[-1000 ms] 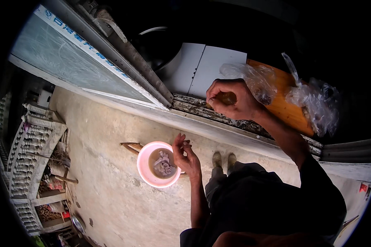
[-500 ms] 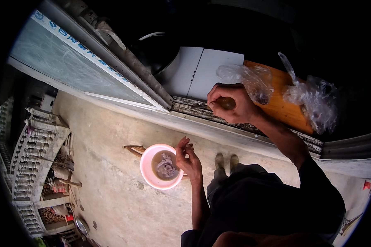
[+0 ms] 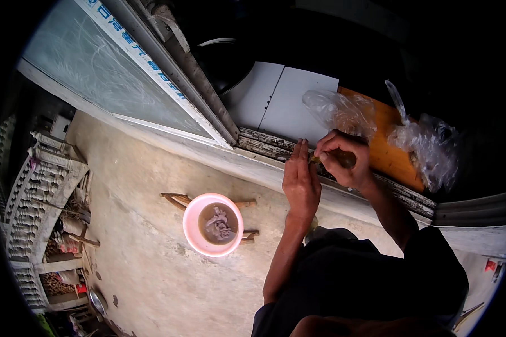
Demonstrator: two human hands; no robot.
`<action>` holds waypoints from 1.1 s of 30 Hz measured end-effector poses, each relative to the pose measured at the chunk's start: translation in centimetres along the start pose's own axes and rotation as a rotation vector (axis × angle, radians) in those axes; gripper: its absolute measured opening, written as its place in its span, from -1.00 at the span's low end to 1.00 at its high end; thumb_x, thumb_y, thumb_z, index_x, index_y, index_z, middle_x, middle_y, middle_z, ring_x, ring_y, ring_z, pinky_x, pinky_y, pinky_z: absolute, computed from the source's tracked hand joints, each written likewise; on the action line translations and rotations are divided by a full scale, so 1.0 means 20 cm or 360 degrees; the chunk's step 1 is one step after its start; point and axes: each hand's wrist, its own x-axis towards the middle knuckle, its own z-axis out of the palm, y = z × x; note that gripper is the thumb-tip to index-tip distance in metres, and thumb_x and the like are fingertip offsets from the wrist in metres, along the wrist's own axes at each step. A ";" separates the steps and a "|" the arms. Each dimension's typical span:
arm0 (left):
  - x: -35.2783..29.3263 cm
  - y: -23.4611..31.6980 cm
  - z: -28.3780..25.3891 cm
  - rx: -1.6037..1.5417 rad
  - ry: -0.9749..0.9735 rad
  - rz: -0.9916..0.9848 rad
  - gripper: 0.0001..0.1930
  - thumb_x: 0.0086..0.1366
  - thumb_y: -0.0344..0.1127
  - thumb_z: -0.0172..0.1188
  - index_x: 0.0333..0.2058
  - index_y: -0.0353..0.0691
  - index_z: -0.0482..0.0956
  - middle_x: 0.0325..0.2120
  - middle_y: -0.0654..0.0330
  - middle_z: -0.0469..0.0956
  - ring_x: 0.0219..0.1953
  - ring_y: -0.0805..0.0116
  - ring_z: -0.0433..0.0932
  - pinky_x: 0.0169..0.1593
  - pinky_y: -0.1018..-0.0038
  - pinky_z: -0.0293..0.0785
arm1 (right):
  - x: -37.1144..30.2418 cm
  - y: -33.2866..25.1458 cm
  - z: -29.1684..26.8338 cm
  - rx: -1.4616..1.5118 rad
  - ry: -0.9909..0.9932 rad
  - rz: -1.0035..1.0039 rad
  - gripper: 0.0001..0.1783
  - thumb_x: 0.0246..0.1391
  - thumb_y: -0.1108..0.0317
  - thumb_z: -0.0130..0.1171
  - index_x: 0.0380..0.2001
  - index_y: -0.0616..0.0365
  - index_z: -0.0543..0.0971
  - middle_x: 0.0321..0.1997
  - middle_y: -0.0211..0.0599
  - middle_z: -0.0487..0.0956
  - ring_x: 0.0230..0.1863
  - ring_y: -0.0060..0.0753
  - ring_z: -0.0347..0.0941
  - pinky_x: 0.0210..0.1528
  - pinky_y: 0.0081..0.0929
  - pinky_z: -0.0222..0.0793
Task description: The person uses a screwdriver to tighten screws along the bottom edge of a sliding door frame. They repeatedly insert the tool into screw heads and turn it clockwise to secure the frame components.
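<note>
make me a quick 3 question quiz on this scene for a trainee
1. True or false: the left hand rests on the pink bowl.
2. The right hand works nearest to: A) clear plastic bags B) metal pot C) white railing
3. Fill in: the bowl sits on a ____ stand.

Key: 1 false, both hands meet at the ledge; 2 A; 3 wooden.

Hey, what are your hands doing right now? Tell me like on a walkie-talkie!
Left hand flat, fingers straight, beside right. Right hand curled round a small brownish piece, over the orange board. Pink bowl below on the floor, untouched. Plastic bags close by.
</note>
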 end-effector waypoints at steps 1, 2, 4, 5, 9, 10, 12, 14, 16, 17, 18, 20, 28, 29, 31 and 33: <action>0.01 -0.01 0.01 0.0049 -0.0002 0.0071 -0.59 0.30 -0.58 0.18 0.14 -0.37 0.51 0.02 -0.04 0.59 -0.02 -0.03 0.60 0.06 0.21 0.54 | -0.02 0.01 0.00 0.0043 0.0018 0.0003 -0.92 0.04 0.66 0.24 -0.39 0.31 0.56 -0.29 -0.20 0.66 -0.34 -0.57 0.57 -0.27 -0.58 0.48; 0.00 -0.02 0.02 0.0050 0.0001 0.0073 -0.61 0.26 -0.59 0.19 0.09 -0.34 0.55 -0.06 -0.01 0.60 -0.08 0.00 0.60 0.00 0.21 0.56 | -0.05 0.03 0.00 0.0088 0.0038 0.0028 -0.91 0.05 0.70 0.20 -0.38 0.32 0.56 -0.28 -0.18 0.65 -0.33 -0.56 0.56 -0.28 -0.57 0.48; 0.00 -0.04 0.02 0.0078 0.0048 0.0117 -0.65 0.23 -0.62 0.17 0.01 -0.32 0.59 -0.10 -0.01 0.62 -0.11 0.00 0.61 -0.04 0.21 0.56 | -0.08 0.05 0.01 0.0061 0.0045 0.0015 -0.90 0.04 0.71 0.19 -0.38 0.32 0.56 -0.27 -0.18 0.65 -0.34 -0.57 0.56 -0.28 -0.58 0.48; 0.00 -0.05 0.02 0.0097 0.0070 0.0142 -0.66 0.22 -0.63 0.15 -0.02 -0.31 0.61 -0.13 0.00 0.62 -0.13 0.01 0.62 -0.06 0.20 0.56 | -0.08 0.06 0.02 0.0053 0.0051 0.0005 -0.90 0.04 0.71 0.19 -0.38 0.32 0.56 -0.26 -0.18 0.65 -0.34 -0.57 0.56 -0.29 -0.59 0.47; -0.04 -0.08 0.02 0.0163 0.0030 0.0172 -0.67 0.19 -0.63 0.17 -0.05 -0.28 0.62 -0.14 0.05 0.63 -0.15 0.05 0.63 -0.10 0.23 0.58 | -0.11 0.01 0.04 0.0077 0.0058 0.0087 -0.96 0.07 0.66 0.15 -0.39 0.35 0.53 -0.27 -0.05 0.64 -0.39 -0.48 0.49 -0.30 -0.50 0.44; -0.05 -0.08 0.02 0.0178 0.0016 0.0177 -0.67 0.19 -0.62 0.17 -0.05 -0.28 0.62 -0.14 0.06 0.64 -0.15 0.06 0.63 -0.11 0.23 0.59 | -0.12 0.02 0.03 0.0006 0.0062 -0.0014 -0.97 0.06 0.66 0.15 -0.39 0.36 0.53 -0.27 -0.05 0.64 -0.39 -0.46 0.50 -0.29 -0.49 0.44; -0.06 -0.08 0.02 0.0193 0.0004 0.0184 -0.68 0.20 -0.62 0.17 -0.06 -0.27 0.62 -0.14 0.08 0.64 -0.16 0.08 0.63 -0.12 0.24 0.59 | -0.12 0.05 0.01 -0.0135 0.0067 -0.0219 -0.97 0.04 0.65 0.14 -0.40 0.36 0.53 -0.28 -0.04 0.65 -0.38 -0.44 0.52 -0.28 -0.46 0.46; -0.05 -0.07 0.02 0.0187 0.0005 0.0185 -0.68 0.20 -0.62 0.17 -0.07 -0.27 0.62 -0.14 0.09 0.64 -0.16 0.09 0.63 -0.13 0.25 0.60 | -0.13 0.04 0.02 -0.0116 0.0077 -0.0214 -0.98 0.04 0.65 0.14 -0.42 0.37 0.53 -0.27 -0.04 0.65 -0.36 -0.43 0.54 -0.27 -0.47 0.47; -0.03 -0.06 0.01 0.0181 0.0020 0.0194 -0.68 0.20 -0.62 0.18 -0.07 -0.27 0.62 -0.14 0.09 0.64 -0.17 0.09 0.63 -0.13 0.25 0.60 | -0.13 0.02 0.02 -0.0082 0.0081 -0.0132 -0.99 0.04 0.64 0.14 -0.42 0.37 0.53 -0.26 -0.04 0.65 -0.35 -0.43 0.55 -0.25 -0.47 0.48; -0.03 -0.06 0.01 0.0177 0.0027 0.0198 -0.68 0.19 -0.62 0.18 -0.07 -0.27 0.63 -0.14 0.09 0.65 -0.17 0.09 0.63 -0.13 0.25 0.60 | -0.12 0.00 0.03 -0.0057 0.0079 -0.0055 -0.99 0.04 0.64 0.14 -0.42 0.38 0.53 -0.25 -0.04 0.65 -0.34 -0.43 0.55 -0.25 -0.47 0.48; -0.03 -0.06 0.01 0.0173 0.0015 0.0212 -0.67 0.18 -0.62 0.18 -0.07 -0.28 0.62 -0.12 0.08 0.64 -0.18 0.08 0.62 -0.14 0.25 0.60 | -0.12 -0.01 0.03 -0.0033 0.0077 0.0023 -0.99 0.05 0.64 0.14 -0.42 0.38 0.53 -0.25 -0.03 0.65 -0.34 -0.43 0.55 -0.24 -0.47 0.48; -0.04 -0.08 0.02 0.0165 -0.0008 0.0240 -0.66 0.15 -0.63 0.18 -0.07 -0.30 0.62 -0.09 0.05 0.63 -0.19 0.07 0.62 -0.14 0.25 0.60 | -0.13 0.03 0.02 -0.0058 0.0080 -0.0095 -0.99 0.06 0.63 0.15 -0.41 0.38 0.53 -0.25 -0.03 0.65 -0.34 -0.45 0.53 -0.25 -0.48 0.47; -0.05 -0.13 0.02 0.0227 0.0017 0.0259 -0.65 0.13 -0.62 0.20 -0.06 -0.28 0.62 -0.10 0.07 0.62 -0.20 0.09 0.63 -0.15 0.27 0.61 | -0.12 0.04 0.06 0.0113 0.0157 0.0018 -0.92 -0.02 0.69 0.19 -0.42 0.33 0.55 -0.29 -0.13 0.66 -0.33 -0.44 0.61 -0.25 -0.53 0.51; -0.05 -0.13 0.01 0.0230 0.0012 0.0254 -0.64 0.13 -0.62 0.20 -0.07 -0.28 0.62 -0.10 0.07 0.62 -0.20 0.09 0.63 -0.15 0.27 0.62 | -0.12 0.05 0.04 0.0042 0.0131 -0.0087 -0.91 -0.02 0.69 0.19 -0.42 0.33 0.55 -0.29 -0.12 0.66 -0.32 -0.42 0.62 -0.24 -0.52 0.52; -0.05 -0.09 0.02 0.0186 0.0007 0.0246 -0.64 0.12 -0.62 0.20 -0.07 -0.28 0.62 -0.09 0.08 0.62 -0.19 0.09 0.63 -0.15 0.26 0.62 | -0.12 0.05 0.02 -0.0055 0.0101 -0.0190 -0.91 -0.03 0.69 0.19 -0.42 0.33 0.55 -0.29 -0.12 0.67 -0.32 -0.40 0.62 -0.24 -0.52 0.52; -0.06 -0.08 0.03 0.0176 -0.0008 0.0229 -0.64 0.12 -0.62 0.20 -0.07 -0.27 0.62 -0.09 0.09 0.62 -0.19 0.09 0.63 -0.16 0.26 0.62 | -0.13 0.05 -0.01 -0.0115 0.0087 -0.0175 -0.91 -0.03 0.69 0.19 -0.41 0.33 0.55 -0.28 -0.12 0.67 -0.31 -0.39 0.63 -0.23 -0.52 0.52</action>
